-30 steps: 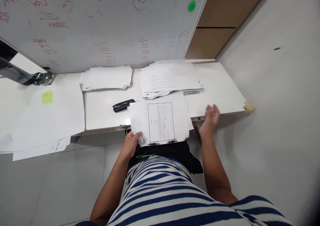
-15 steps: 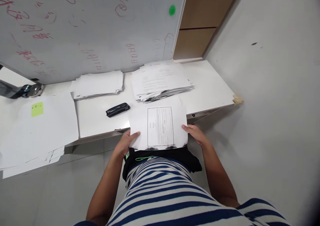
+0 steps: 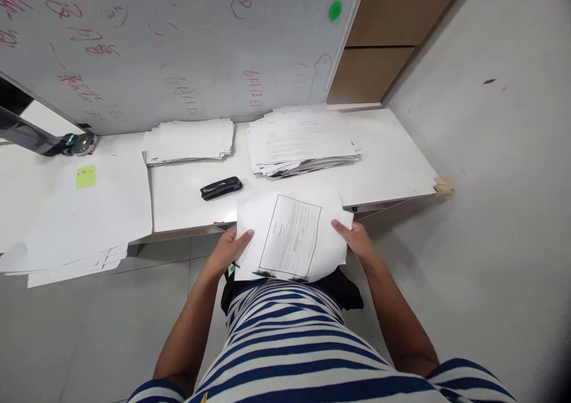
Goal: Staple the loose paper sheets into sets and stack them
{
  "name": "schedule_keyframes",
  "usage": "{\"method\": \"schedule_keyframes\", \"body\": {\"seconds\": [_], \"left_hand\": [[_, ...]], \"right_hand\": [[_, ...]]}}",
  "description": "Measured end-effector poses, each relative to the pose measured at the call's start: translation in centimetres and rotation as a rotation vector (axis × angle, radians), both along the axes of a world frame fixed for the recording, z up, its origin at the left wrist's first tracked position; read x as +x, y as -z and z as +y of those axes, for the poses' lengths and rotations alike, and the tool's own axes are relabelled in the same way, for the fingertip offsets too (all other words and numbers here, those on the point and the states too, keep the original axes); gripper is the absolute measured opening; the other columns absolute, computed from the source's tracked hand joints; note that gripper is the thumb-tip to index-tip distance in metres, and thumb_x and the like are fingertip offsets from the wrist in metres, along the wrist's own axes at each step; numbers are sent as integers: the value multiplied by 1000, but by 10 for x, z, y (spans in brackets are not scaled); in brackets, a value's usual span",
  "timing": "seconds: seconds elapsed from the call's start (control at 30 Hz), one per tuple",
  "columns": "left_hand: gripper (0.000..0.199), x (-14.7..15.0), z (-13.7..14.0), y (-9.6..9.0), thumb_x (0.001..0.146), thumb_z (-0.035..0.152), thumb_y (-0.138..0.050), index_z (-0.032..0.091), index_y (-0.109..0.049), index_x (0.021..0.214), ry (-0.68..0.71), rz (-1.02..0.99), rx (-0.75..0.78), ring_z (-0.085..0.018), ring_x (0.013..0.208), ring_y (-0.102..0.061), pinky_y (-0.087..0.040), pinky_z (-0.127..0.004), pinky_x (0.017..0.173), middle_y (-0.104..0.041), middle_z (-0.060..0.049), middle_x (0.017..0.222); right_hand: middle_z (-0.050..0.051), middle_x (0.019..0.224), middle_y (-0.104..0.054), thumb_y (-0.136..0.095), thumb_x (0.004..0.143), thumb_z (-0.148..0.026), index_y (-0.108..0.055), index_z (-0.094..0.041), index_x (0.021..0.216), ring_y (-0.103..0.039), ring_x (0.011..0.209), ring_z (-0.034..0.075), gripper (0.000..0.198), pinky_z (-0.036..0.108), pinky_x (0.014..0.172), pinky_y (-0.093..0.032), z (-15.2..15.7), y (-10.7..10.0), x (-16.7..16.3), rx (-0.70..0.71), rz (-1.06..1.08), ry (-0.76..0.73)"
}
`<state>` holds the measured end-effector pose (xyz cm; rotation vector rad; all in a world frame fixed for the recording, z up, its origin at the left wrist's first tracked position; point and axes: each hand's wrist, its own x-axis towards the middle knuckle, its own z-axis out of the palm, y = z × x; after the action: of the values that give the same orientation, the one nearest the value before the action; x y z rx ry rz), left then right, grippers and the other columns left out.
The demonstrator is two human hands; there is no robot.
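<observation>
Between my two hands are sheets of paper (image 3: 292,236), held at the table's front edge close to my body. The top sheet bears a printed box of text and sits tilted against a sheet beneath it; how many sheets there are I cannot tell. My left hand (image 3: 228,249) is closed on the left edge, thumb on top. On the right edge my right hand (image 3: 357,239) grips with its thumb on top as well. The fingers below are hidden by the paper. Just beyond my left hand lies a black stapler (image 3: 221,188).
On the white table (image 3: 388,153) are a right paper stack (image 3: 303,135) and a back paper stack (image 3: 191,140). Large sheets (image 3: 102,213) with a yellow-green sticky note (image 3: 86,176) overhang the front edge at left. Behind stands a whiteboard (image 3: 200,46) with red writing.
The top sheet has turned from nearly straight to tilted, and a second sheet's edges now show under it. Both hands keep hold of the edges. The camera view has shifted somewhat.
</observation>
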<state>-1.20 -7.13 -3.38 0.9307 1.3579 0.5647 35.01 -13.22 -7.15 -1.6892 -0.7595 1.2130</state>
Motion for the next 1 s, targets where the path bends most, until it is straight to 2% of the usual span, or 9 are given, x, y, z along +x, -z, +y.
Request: {"method": "schedule_keyframes", "body": {"seconds": [0.1,0.2,0.27,0.33,0.47,0.57,0.67,0.83,1.0], "left_hand": [[47,-8,0,-34,71,54,-81,18,-77,100,-27,126,292,-30,89,-72,-56,-34,70,-77,-9,97],[37,-14,19,-66,71,46,-84,17,-77,92,-99,212,666,-28,92,-71,-57,-34,79,-77,-7,93],[35,-11,40,-75,72,43,-83,16,-76,93,-175,222,864,-26,95,-70,-55,-35,86,-76,-6,93],[37,-3,61,-73,75,45,-80,15,-76,96,-272,183,958,-25,97,-70,-55,-36,89,-75,-6,93],[45,16,88,-40,80,53,-73,13,-74,100,-425,73,922,-26,102,-68,-53,-37,93,-76,-9,97],[46,24,89,-12,81,55,-71,14,-74,102,-441,94,872,-26,105,-68,-52,-36,95,-75,-11,102],[46,24,83,4,82,55,-71,15,-73,104,-450,92,859,-26,108,-67,-50,-35,97,-75,-11,107],[47,16,77,10,82,55,-71,15,-71,107,-520,99,838,-24,110,-66,-50,-35,97,-73,-12,110],[52,6,79,2,76,54,-77,15,-66,109,-478,34,846,-24,107,-67,-52,-34,94,-72,-12,108]], "right_hand": [[8,79,-77,-84,68,-53,-74,-20,75,-73,77,31,35,44,64,-63,11,-48,6,195,-313,125],[6,83,-75,-81,73,-50,-73,-18,82,-72,83,27,34,44,76,-62,38,-109,6,560,-524,264],[5,84,-73,-76,79,-51,-71,-17,82,-72,87,25,34,45,85,-60,61,-137,-1,823,-560,323],[6,90,-72,-72,82,-53,-70,-17,89,-71,94,25,36,46,90,-59,82,-146,-15,957,-529,360],[11,102,-73,-67,83,-60,-67,-18,107,-70,105,28,48,46,95,-57,109,-114,-50,832,-445,357],[13,109,-72,-64,83,-61,-64,-17,118,-67,113,30,55,47,100,-54,118,-80,-67,736,-388,314],[14,118,-71,-66,81,-62,-58,-18,129,-64,119,29,66,46,104,-52,124,-60,-71,704,-373,214],[15,116,-73,-72,76,-61,-67,-15,114,-68,111,29,59,46,101,-53,128,-49,-66,585,-218,63],[14,114,-74,-74,76,-57,-68,-16,111,-67,112,28,55,44,98,-54,122,-42,-62,599,-161,32]]}}
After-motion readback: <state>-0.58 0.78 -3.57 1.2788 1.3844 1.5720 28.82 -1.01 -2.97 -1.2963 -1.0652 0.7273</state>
